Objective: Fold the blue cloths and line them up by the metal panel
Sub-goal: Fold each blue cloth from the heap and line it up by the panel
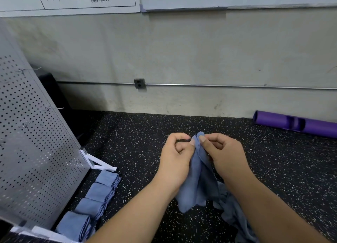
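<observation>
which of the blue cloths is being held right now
The unfolded cloth hanging at centre, its top pinched by the left hand and right hand. The four folded cloths lie in a row beside the metal panel.

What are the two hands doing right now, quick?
Left hand: closed, pinching the top of the blue cloth.
Right hand: closed, pinching the top of the same cloth.

We find the metal panel (36, 142) cut by the frame's edge, the nearest folded cloth (74, 226) at its foot partly behind our left forearm (138, 206), and, well right of the panel, a loose cloth heap (233, 221) mostly behind the held cloth (197, 184) and our right forearm (269, 202), and the purple roller (280, 121) clipped.
</observation>
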`<state>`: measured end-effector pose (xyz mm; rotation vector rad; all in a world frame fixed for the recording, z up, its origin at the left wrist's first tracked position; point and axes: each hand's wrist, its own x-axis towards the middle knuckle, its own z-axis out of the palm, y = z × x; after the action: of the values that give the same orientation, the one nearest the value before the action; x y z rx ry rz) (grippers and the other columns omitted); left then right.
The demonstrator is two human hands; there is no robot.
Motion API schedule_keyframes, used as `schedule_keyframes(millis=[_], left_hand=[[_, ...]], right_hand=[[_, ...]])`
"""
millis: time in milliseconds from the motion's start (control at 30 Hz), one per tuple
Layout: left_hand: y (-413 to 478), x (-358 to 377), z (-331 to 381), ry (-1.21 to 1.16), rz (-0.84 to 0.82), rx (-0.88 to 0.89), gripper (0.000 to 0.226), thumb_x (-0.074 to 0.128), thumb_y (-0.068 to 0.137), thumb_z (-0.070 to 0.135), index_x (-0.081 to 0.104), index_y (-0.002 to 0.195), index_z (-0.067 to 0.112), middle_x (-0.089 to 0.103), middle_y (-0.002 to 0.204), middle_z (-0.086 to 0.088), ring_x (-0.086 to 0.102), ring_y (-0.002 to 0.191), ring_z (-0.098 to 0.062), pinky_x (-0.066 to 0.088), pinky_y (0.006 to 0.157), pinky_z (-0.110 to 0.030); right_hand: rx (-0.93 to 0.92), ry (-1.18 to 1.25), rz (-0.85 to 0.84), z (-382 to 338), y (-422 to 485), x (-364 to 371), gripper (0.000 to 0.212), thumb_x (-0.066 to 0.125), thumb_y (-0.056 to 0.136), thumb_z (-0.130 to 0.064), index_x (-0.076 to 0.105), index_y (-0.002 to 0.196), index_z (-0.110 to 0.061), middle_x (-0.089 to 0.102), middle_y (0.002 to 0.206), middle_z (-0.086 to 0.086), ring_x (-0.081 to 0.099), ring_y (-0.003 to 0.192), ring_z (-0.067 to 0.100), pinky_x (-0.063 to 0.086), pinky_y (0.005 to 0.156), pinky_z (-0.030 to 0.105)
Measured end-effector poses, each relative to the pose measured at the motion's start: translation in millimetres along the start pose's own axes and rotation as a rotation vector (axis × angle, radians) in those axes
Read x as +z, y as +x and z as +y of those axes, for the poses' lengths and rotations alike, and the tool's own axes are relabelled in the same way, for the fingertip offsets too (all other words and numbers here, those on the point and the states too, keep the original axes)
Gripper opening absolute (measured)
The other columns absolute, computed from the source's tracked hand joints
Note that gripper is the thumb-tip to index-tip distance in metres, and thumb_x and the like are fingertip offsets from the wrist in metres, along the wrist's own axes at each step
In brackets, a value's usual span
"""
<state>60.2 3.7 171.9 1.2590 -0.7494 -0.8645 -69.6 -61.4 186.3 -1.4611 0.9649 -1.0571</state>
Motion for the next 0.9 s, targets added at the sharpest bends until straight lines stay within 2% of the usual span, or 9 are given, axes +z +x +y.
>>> schedule_keyframes(millis=[100, 233, 300, 367, 500, 600, 733, 833, 900], left_hand=[[0.9, -0.3, -0.6, 0.069, 0.003, 0.089, 0.012, 0.072, 0.102, 0.015, 0.063, 0.109, 0.014, 0.068, 0.077, 0.011, 0.061, 0.067, -0.003, 0.051, 0.068, -0.022], [-1.6, -0.9, 0.7, 0.201, 0.025, 0.162, 0.003, 0.074, 0.1, 0.015, 0.074, 0.099, 0.018, 0.075, 0.1, -0.001, 0.068, 0.081, -0.001, 0.056, 0.079, -0.022], [-3.6, -2.0, 2.7, 0.286, 0.064, 0.205, 0.007, 0.076, 0.098, 0.014, 0.077, 0.096, 0.021, 0.07, 0.105, -0.002, 0.067, 0.088, 0.0, 0.05, 0.08, -0.013], [-4.7, -2.5, 4.9, 0.328, 0.077, 0.237, 0.009, 0.076, 0.097, 0.013, 0.079, 0.097, 0.022, 0.068, 0.108, 0.0, 0.066, 0.095, 0.001, 0.047, 0.082, -0.008], [-1.2, -4.1, 1.7, 0.263, 0.024, 0.225, 0.01, 0.075, 0.099, 0.019, 0.083, 0.103, 0.025, 0.076, 0.108, 0.005, 0.071, 0.099, -0.003, 0.053, 0.088, -0.016], [1.5, -5.1, 0.6, 0.224, -0.032, 0.214, 0.013, 0.076, 0.1, 0.022, 0.083, 0.109, 0.027, 0.079, 0.11, 0.007, 0.074, 0.102, -0.007, 0.056, 0.091, -0.024], [4.4, -9.3, 2.7, 0.2, -0.094, 0.194, 0.018, 0.071, 0.102, 0.014, 0.082, 0.115, 0.019, 0.082, 0.107, 0.008, 0.076, 0.104, -0.013, 0.059, 0.095, -0.03], [5.5, -12.3, 5.1, 0.161, -0.097, 0.155, 0.016, 0.072, 0.101, 0.009, 0.083, 0.112, 0.013, 0.082, 0.1, 0.003, 0.076, 0.093, -0.011, 0.06, 0.087, -0.026], [6.2, -13.8, 5.1, 0.133, -0.097, 0.129, 0.013, 0.075, 0.099, 0.008, 0.083, 0.109, 0.012, 0.082, 0.093, 0.0, 0.073, 0.083, -0.008, 0.059, 0.078, -0.023]], right_hand=[[0.013, -0.019, 0.029, 2.9, 0.0, 2.1, 0.005, 0.078, 0.095, -0.012, 0.08, 0.094, -0.016, 0.081, 0.085, 0.0, 0.078, 0.084, 0.016, 0.06, 0.069, 0.023], [0.01, 0.001, 0.069, 3.6, -2.7, 6.3, 0.005, 0.081, 0.093, -0.01, 0.078, 0.094, -0.013, 0.08, 0.082, 0.003, 0.077, 0.079, 0.018, 0.06, 0.067, 0.023], [0.014, 0.024, 0.079, 2.5, -4.9, 7.6, 0.009, 0.082, 0.093, -0.015, 0.074, 0.097, -0.016, 0.079, 0.08, 0.004, 0.073, 0.069, 0.013, 0.056, 0.062, 0.025], [-0.001, 0.002, 0.096, 0.3, -6.4, 7.9, 0.013, 0.081, 0.094, -0.018, 0.071, 0.1, -0.02, 0.079, 0.08, 0.002, 0.071, 0.067, 0.01, 0.055, 0.063, 0.027], [-0.056, 0.021, 0.03, -4.5, -9.6, 6.8, 0.021, 0.079, 0.095, -0.009, 0.072, 0.108, -0.024, 0.081, 0.086, -0.003, 0.078, 0.08, 0.012, 0.061, 0.07, 0.024], [-0.123, -0.096, -0.01, -3.2, -8.4, 4.8, 0.032, 0.078, 0.095, -0.009, 0.075, 0.114, -0.035, 0.08, 0.092, -0.011, 0.077, 0.084, 0.008, 0.062, 0.078, 0.026], [-0.222, -0.299, 0.029, -0.4, -5.2, 2.0, 0.034, 0.08, 0.093, -0.015, 0.078, 0.107, -0.046, 0.069, 0.095, -0.019, 0.068, 0.084, 0.004, 0.054, 0.073, 0.017], [-0.27, -0.401, 0.019, -3.3, -2.3, -2.4, 0.026, 0.082, 0.092, -0.025, 0.076, 0.102, -0.048, 0.063, 0.107, -0.023, 0.065, 0.1, 0.003, 0.055, 0.078, 0.021], [-0.286, -0.409, -0.025, -5.9, -0.7, -6.4, 0.024, 0.082, 0.092, -0.024, 0.074, 0.098, -0.046, 0.064, 0.111, -0.024, 0.064, 0.107, 0.002, 0.056, 0.083, 0.023]])
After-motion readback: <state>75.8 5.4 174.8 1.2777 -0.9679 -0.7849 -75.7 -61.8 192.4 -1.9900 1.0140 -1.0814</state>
